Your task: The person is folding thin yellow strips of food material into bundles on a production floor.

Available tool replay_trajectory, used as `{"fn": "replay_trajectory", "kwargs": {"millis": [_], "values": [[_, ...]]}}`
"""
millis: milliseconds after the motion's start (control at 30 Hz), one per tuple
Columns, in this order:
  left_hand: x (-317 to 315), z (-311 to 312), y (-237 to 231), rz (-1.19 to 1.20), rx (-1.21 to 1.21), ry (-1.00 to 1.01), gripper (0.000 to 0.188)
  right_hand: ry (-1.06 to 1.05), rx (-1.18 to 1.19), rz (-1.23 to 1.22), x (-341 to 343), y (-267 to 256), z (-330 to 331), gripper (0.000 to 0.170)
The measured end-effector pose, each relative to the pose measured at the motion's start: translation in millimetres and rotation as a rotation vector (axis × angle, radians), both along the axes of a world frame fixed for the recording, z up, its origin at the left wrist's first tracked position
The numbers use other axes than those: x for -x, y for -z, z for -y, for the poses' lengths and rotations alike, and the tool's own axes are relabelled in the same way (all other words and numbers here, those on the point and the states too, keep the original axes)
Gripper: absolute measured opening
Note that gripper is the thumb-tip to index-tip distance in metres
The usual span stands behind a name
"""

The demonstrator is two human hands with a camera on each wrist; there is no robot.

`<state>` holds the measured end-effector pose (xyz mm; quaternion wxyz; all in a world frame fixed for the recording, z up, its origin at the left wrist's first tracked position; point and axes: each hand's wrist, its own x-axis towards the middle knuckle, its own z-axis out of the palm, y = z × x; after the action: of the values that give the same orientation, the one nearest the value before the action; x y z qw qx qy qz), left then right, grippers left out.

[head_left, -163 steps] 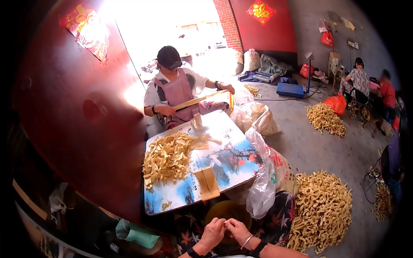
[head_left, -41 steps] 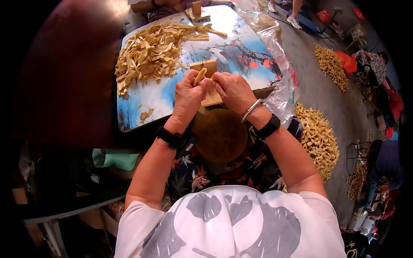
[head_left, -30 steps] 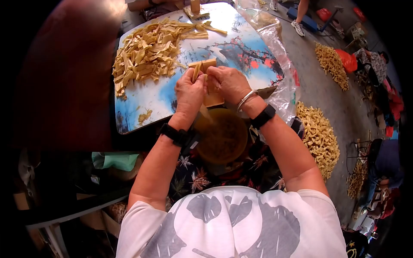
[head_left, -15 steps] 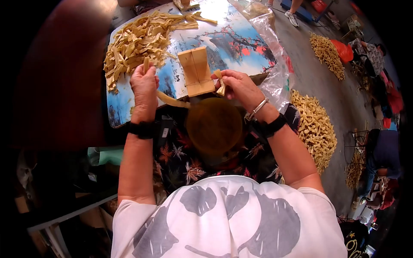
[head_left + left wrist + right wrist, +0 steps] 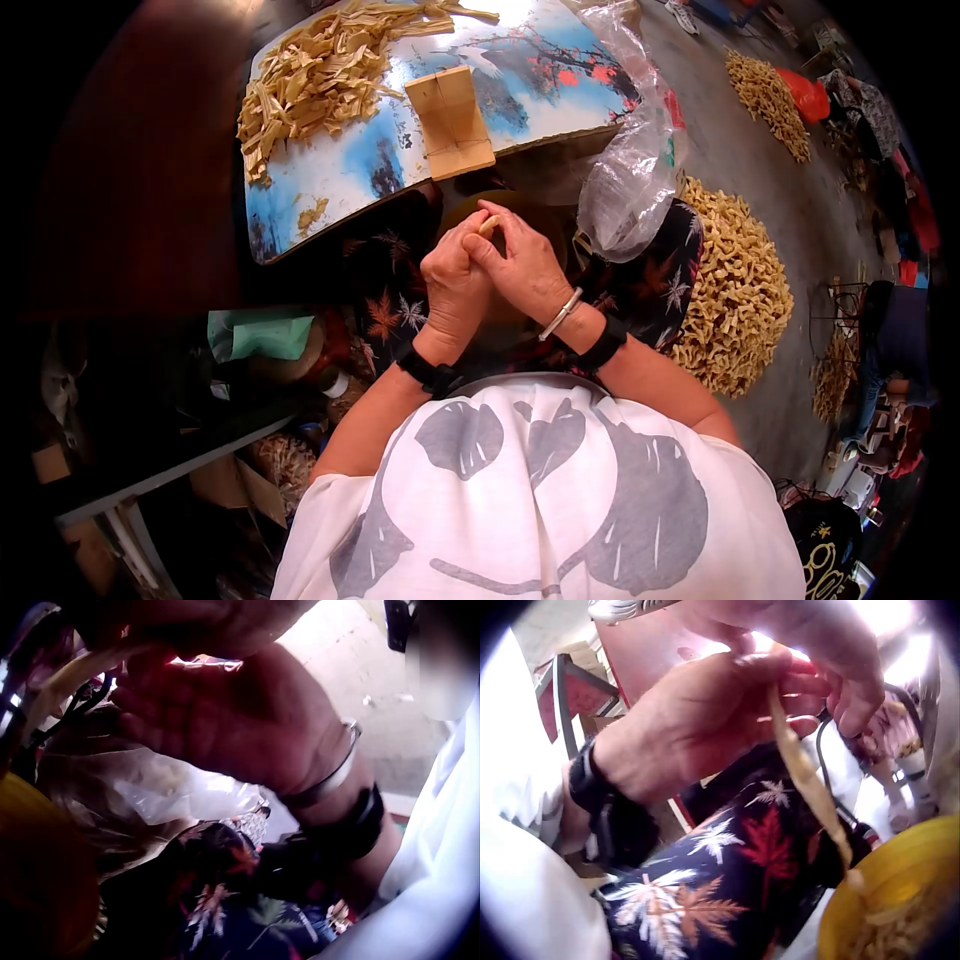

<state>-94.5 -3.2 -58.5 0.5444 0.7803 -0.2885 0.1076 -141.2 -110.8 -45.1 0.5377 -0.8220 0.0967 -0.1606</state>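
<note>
Pinching a long, flat, pale-yellow strip (image 5: 804, 771) that hangs toward a round yellow bowl (image 5: 881, 864), the left hand (image 5: 458, 280) touches the right hand (image 5: 527, 272), whose grip cannot be told; an L-shaped wooden block (image 5: 450, 118) rests on the painted table (image 5: 343, 190).

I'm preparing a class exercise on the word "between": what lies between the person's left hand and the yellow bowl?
A long pale strip hangs from the left hand down toward the yellow bowl, shown in the right wrist view.
</note>
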Motion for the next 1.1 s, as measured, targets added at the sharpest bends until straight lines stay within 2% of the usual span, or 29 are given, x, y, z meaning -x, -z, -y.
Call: {"fn": "replay_trajectory", "kwargs": {"millis": [33, 67, 100, 200, 233, 267, 300, 367, 400, 500, 533, 633, 667, 767, 800, 867, 900, 933, 967, 1033, 1100], "values": [[0, -1, 4, 0.078, -0.108, 0.005, 0.022, 0.044, -0.159, -0.097, 1, 0, -9, 0.056], [-1, -3, 6, 0.156, -0.215, 0.008, 0.022, 0.138, -0.197, -0.089, 0, 12, -16, 0.049], [0, -5, 7, 0.233, -0.322, 0.011, 0.022, 0.131, -0.231, -0.088, 1, 25, -15, 0.046], [9, -6, -6, 0.309, -0.278, -0.008, 0.025, 0.111, -0.325, -0.049, -5, 42, 0, 0.038], [13, -8, -10, 0.335, -0.264, -0.024, 0.025, 0.088, -0.447, -0.07, -6, 36, 6, 0.034], [15, -15, -5, 0.206, -0.264, -0.059, 0.028, 0.086, -0.648, -0.086, -4, 29, 7, 0.032], [19, -25, 2, -0.166, -0.24, -0.081, 0.017, 0.087, -0.847, -0.099, -3, 23, 9, 0.03], [9, -42, 21, -0.963, 0.026, -0.011, 0.027, 0.084, -0.662, -0.048, 3, 21, 11, 0.029], [9, -45, 15, -1.19, 0.125, 0.084, 0.041, 0.079, -0.569, -0.023, 6, 20, 11, 0.028], [8, -35, -4, -1.613, 0.395, 0.16, 0.046, 0.012, -0.135, 0.081, 22, 13, 8, 0.026], [8, -30, -12, -1.613, 0.437, 0.169, 0.039, -0.023, -0.185, 0.093, 29, 9, 2, 0.021], [5, -26, 12, -1.416, 0.311, 0.27, 0.029, -0.175, -0.152, 0.079, 51, 3, -3, 0.017], [6, -26, 18, -1.375, 0.264, 0.266, 0.025, -0.195, -0.036, 0.068, 56, 6, 0, 0.014], [13, -21, 13, -1.248, 0.122, 0.251, 0.021, -0.141, 0.117, 0.186, 58, 12, 9, 0.013], [13, -22, 11, -0.974, -0.096, 0.26, 0.021, -0.058, 0.16, 0.306, 54, 18, 10, 0.013], [12, -26, 5, -0.402, -0.497, 0.26, 0.022, 0.007, 0.117, 0.288, 47, 28, 11, 0.015], [14, -26, -1, -0.241, -0.525, 0.243, 0.023, 0.037, 0.095, 0.281, 44, 28, 10, 0.017], [16, -25, -9, -0.078, -0.551, 0.224, 0.024, 0.024, -0.231, 0.042, 46, 18, 7, 0.019], [18, -25, -15, 0.086, -0.576, 0.204, 0.025, 0.039, -0.422, -0.056, 45, 21, 8, 0.019], [19, -22, -20, 0.188, -0.539, 0.165, 0.027, 0.068, -0.801, -0.254, 38, 32, 10, 0.019], [23, -19, -22, 0.252, -0.476, 0.124, 0.025, 0.079, -0.742, -0.321, 33, 36, 7, 0.02]]}}
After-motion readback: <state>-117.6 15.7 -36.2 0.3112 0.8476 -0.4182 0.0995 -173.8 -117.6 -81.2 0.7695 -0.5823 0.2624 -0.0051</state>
